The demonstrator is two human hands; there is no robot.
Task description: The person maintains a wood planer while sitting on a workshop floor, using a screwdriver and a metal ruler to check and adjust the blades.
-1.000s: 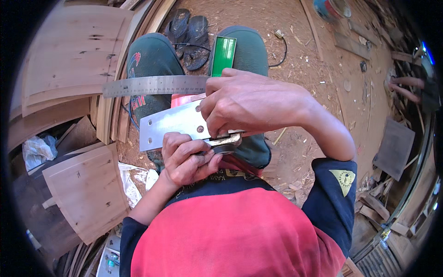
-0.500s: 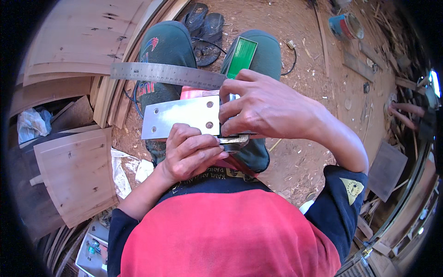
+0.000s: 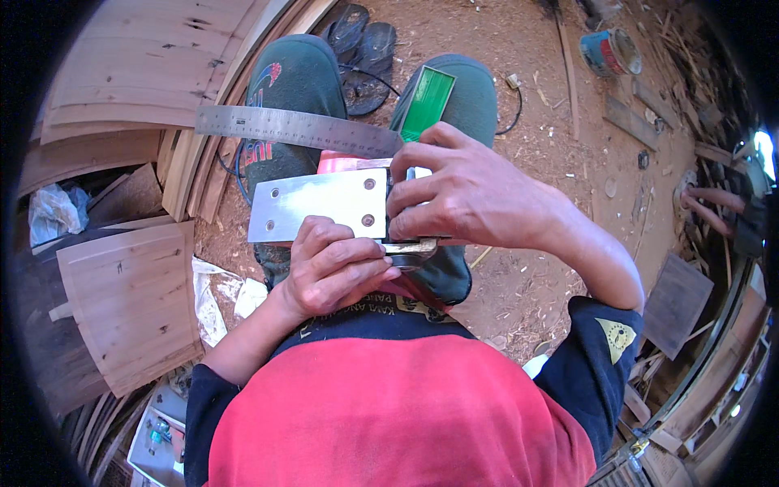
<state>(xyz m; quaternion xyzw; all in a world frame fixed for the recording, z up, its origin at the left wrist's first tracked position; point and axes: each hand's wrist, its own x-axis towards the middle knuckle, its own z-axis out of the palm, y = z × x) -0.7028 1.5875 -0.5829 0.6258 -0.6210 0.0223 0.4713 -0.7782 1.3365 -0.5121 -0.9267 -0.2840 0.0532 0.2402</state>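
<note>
Both hands had slid a touch lower and rightward since the half-second-earlier view, and the plate point(image 3: 312, 207) had come with them, now sitting squarely over the lap. Right hand point(image 3: 466, 195) was clamped on the plate's right end, fingers curled tight over the edge. Left hand point(image 3: 333, 268) was closed just below the plate, thumb and fingers pinching a small metal part point(image 3: 410, 247) at the plate's lower right corner; what that part was could not be made out. Above the plate a steel ruler point(image 3: 296, 128) lay across the knees, its right end touching the right hand. Just beyond the ruler's right end, a green block point(image 3: 426, 101) rested on the right knee. Sandals point(image 3: 361, 45) lay on the dirt past the knees. Wooden boards point(image 3: 130, 300) were stacked left of the plate.
</note>
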